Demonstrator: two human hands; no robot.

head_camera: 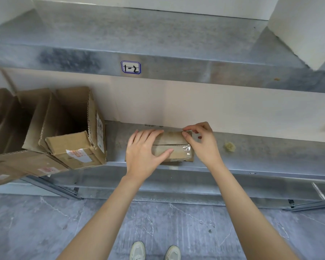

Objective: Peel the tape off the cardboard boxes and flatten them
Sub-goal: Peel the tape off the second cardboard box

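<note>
Left hand (144, 150) pressing flat on the small cardboard box (170, 140), right hand (204, 145) fingers (190, 127) pinching its clear tape (186, 150), which could tear short.

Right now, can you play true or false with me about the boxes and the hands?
The left hand lies flat on the small box. True.
The right hand holds scissors. False: it pinches the small box's far corner and holds no tool.
The shelf label reads 1-2. True.
The big boxes on the left are taped shut. False: their tops are open.
</note>
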